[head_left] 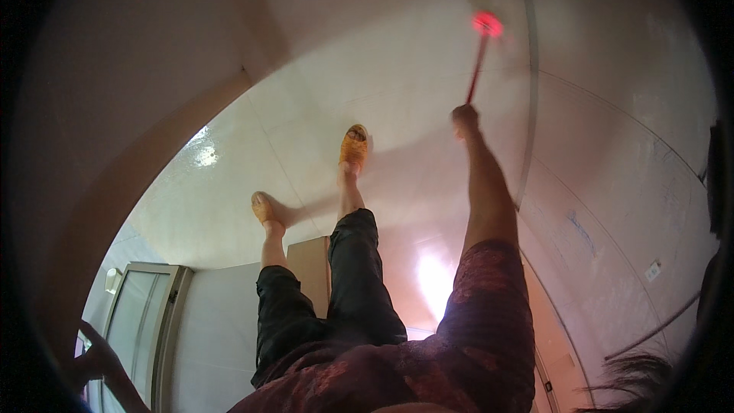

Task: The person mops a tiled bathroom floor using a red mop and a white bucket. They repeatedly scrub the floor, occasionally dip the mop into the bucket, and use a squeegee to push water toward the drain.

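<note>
My right hand [466, 120] reaches far forward, closed around the thin red handle of a stick with a round, bright red head [488, 24]. That head is blurred, so I cannot tell its exact kind. It hangs over or touches the pale floor, close to the foot of the right wall. At the lower left edge, my left hand [93, 358] is dim and partly lost in shadow. Its fingers look apart, beside the brown edge of a wall, and I see nothing held in it. Whether it touches that edge I cannot tell.
My feet, in yellow slippers [354, 145], stand on the pale floor [306, 130]. A wall [612, 145] rises along the right, with a dark cord [650, 330] low down. A brown curved edge [183, 122] runs on the left. A framed glass door [138, 321] stands at lower left.
</note>
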A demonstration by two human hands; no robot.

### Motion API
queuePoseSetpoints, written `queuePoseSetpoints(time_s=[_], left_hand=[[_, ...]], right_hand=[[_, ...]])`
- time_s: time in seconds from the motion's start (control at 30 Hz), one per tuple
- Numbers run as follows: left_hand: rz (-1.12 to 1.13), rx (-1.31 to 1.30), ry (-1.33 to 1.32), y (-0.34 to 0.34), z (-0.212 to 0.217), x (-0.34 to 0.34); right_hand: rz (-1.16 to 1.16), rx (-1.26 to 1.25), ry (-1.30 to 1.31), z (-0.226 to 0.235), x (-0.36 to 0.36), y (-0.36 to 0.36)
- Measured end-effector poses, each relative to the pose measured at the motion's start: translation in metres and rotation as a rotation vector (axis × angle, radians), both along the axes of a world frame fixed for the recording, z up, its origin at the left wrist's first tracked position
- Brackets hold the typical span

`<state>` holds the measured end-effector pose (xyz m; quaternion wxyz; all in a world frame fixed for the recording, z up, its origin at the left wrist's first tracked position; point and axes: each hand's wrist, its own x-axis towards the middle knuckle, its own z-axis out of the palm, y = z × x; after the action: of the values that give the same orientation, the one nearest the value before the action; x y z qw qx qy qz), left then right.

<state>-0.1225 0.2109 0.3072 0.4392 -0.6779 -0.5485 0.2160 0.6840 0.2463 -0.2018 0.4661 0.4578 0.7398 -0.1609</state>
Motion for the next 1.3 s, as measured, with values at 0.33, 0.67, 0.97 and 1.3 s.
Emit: queuePoseSetpoints(time_s=[0.33, 0.67, 0.97, 1.3], left_hand=[[-0.044, 0.061, -0.031, 0.029, 0.009, -0.013], [-0.043, 0.043, -0.044, 0.041, 0.018, -0.039], [-0.082, 0.014, -0.201, 0.047, 0.022, 0.007], [0.134, -0.827, -0.802, -0.127, -0.041, 0.083]], right_hand=[[-1.082, -0.162, 0.443, 0.109, -0.255, -0.15], [-0.932, 0.27, 0.623, 0.048, -0.319, 0.086], [-0.687, -0.372, 0.384, 0.124, -0.294, -0.192], [-0.632, -0.155, 0.643, 0.086, -0.432, -0.213]])
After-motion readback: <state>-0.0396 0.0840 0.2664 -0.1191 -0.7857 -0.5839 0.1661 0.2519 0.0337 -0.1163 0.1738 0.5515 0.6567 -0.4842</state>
